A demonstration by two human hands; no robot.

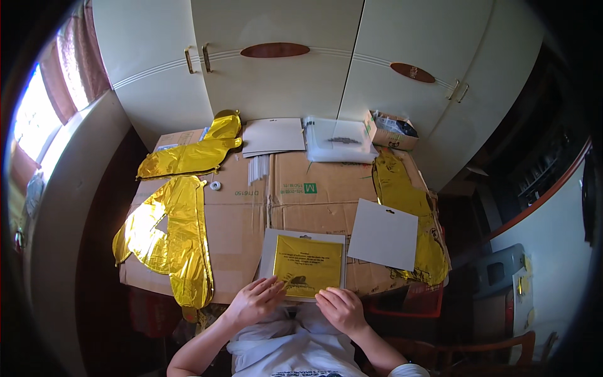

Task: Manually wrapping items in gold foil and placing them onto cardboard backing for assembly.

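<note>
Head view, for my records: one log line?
Left hand: lower left of square gold foil packet; right hand: its lower right; white rectangular card: beneath

The brown cardboard-covered table (pixel 235 245) bears golden foil pieces (pixel 191 251) at nine, ten and three o'clock, grey rectangular cards (pixel 273 135) at twelve, translucent plastic packets (pixel 339 147) at one, a brown cardboard box (pixel 396 139) at two, a pale rectangular card (pixel 269 254) at six.

On the cardboard-covered counter (pixel 232 232), foil balloons (pixel 191 242) left, packet (pixel 309 251) atop backing card (pixel 268 261) at near edge, loose card (pixel 380 235) overlapping another balloon (pixel 431 251) right, box (pixel 396 138) far right.
</note>
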